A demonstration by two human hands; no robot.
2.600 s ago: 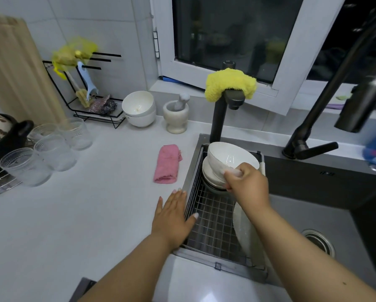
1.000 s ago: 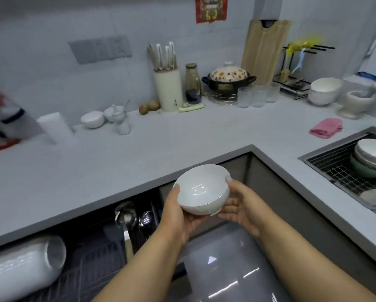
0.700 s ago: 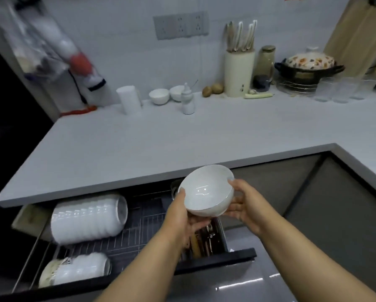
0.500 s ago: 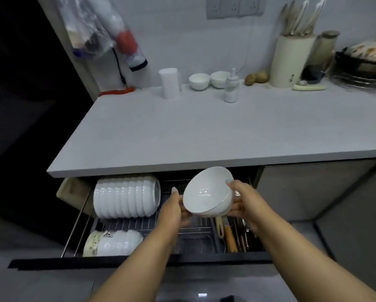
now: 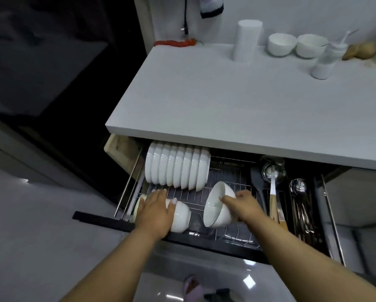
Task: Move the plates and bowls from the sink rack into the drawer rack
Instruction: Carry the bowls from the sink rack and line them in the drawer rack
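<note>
White countertop (image 5: 237,101) over an open drawer rack (image 5: 230,192) — right hand (image 5: 243,204) grips a tilted white bowl (image 5: 217,205); left hand (image 5: 155,211) rests flat, fingers straight, on stacked bowls (image 5: 180,216) — utensils (image 5: 300,203) lie right.

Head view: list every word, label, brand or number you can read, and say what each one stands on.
None can be read.
Bowls, held bowl, cup and counter: plain, no print.
Squeeze bottle: no label visible.
Hanging cloth: blurred, no lettering made out.
</note>
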